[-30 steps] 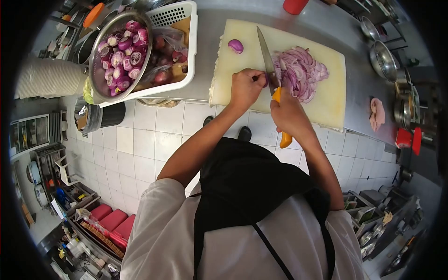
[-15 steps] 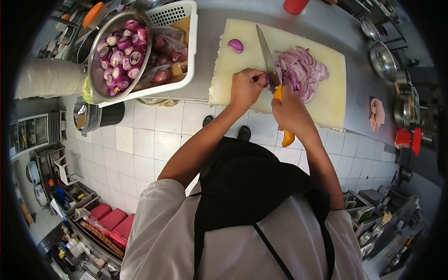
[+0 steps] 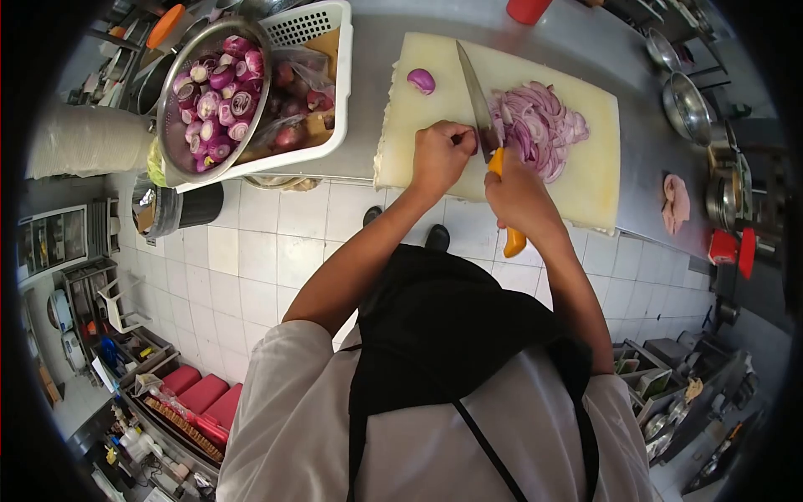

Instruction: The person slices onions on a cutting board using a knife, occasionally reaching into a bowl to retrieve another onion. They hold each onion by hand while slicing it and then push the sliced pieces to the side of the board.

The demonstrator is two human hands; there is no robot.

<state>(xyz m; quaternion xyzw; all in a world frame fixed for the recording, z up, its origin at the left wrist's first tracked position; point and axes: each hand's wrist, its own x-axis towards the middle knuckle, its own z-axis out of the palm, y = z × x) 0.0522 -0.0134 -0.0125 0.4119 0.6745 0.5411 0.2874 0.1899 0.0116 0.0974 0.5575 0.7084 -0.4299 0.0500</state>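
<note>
Peeled red onions (image 3: 208,105) fill colander (image 3: 205,46) at left, by white crate (image 3: 344,84). Onion piece (image 3: 421,81) lies on cutting board (image 3: 590,177). Left hand (image 3: 440,159): fingers bunched beside blade, contents unclear. Knife (image 3: 482,109) gripped in closed right hand (image 3: 519,197). Sliced onion (image 3: 544,125) heaped rightward. Likely mid-slicing; next stroke calls for fingertips clear.
</note>
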